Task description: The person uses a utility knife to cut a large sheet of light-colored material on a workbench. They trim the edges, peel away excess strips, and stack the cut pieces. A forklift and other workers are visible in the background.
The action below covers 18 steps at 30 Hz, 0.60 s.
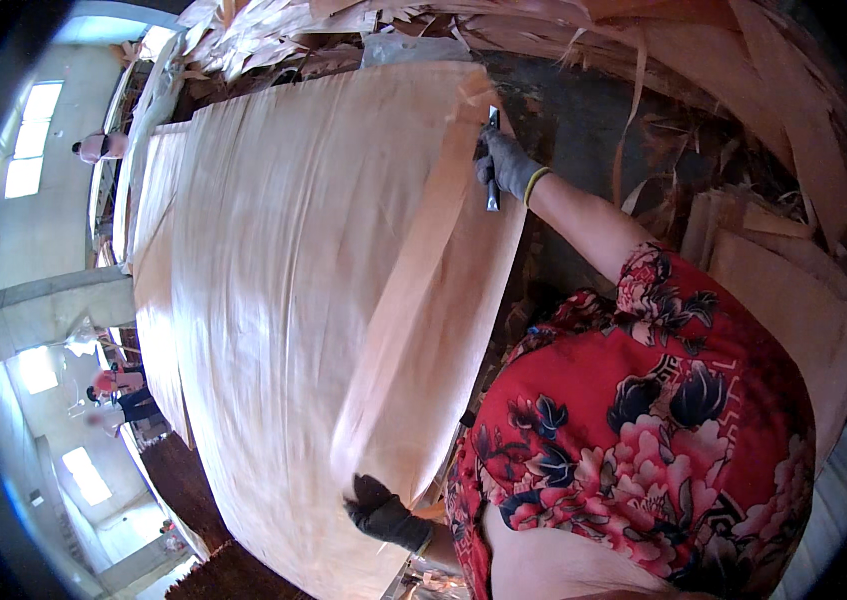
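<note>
A broad stack of pale wood veneer sheets [273, 250] lies before me, its top sheet faintly rippled. Across its near side runs a long, darker tan veneer strip [408, 275], blurred toward its lower end. My right hand [508, 165], in a grey glove, grips a narrow flat metal tool [493, 200] at the sheet's edge, close to the strip's upper end. Its bright ends stick out on both sides of the fist; I cannot tell its exact kind. My left hand [388, 515], gloved too, rests by the strip's lower end with its fingers apart.
Torn veneer scraps [273, 40] heap up behind the stack and hang at the upper right. More brown sheets [783, 300] stand beside me. Far off are a person in a pink top [118, 382] and another person's head [101, 148], near bright windows. Dark brown stacks [178, 480] lie beyond.
</note>
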### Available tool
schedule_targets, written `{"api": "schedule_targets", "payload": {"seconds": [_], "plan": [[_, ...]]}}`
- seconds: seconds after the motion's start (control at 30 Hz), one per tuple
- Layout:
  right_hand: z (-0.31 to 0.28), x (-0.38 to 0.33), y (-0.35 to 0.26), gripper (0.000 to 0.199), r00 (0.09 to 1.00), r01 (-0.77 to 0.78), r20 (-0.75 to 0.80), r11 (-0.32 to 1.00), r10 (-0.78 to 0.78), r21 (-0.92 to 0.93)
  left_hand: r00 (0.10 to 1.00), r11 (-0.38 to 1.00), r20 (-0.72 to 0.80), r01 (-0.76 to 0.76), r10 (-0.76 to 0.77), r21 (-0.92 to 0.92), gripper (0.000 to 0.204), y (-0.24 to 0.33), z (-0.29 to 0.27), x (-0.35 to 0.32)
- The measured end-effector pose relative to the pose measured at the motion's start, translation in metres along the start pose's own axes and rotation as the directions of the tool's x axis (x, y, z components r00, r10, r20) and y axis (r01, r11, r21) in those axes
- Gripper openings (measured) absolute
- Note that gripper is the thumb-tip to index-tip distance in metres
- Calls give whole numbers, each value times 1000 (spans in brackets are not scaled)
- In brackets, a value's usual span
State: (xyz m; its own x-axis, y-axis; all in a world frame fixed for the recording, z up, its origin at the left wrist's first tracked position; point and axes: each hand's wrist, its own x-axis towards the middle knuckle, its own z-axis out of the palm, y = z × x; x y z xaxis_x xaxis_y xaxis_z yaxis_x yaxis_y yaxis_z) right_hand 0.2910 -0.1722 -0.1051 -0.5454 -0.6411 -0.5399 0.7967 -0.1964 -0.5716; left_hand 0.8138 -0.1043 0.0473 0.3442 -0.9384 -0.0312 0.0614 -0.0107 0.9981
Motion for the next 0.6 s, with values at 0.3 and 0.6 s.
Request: {"api": "schedule_targets", "payload": {"seconds": [0.3,0.6], "plan": [[-4,-3,-1,29,998,-68,-13,996,69,62,899,665,87,-379,428,644,40,35,-125,38],[-5,-44,0,24,993,-43,95,954,74,-296,711,480,202,-629,674,611,40,154,-143,106]]}}
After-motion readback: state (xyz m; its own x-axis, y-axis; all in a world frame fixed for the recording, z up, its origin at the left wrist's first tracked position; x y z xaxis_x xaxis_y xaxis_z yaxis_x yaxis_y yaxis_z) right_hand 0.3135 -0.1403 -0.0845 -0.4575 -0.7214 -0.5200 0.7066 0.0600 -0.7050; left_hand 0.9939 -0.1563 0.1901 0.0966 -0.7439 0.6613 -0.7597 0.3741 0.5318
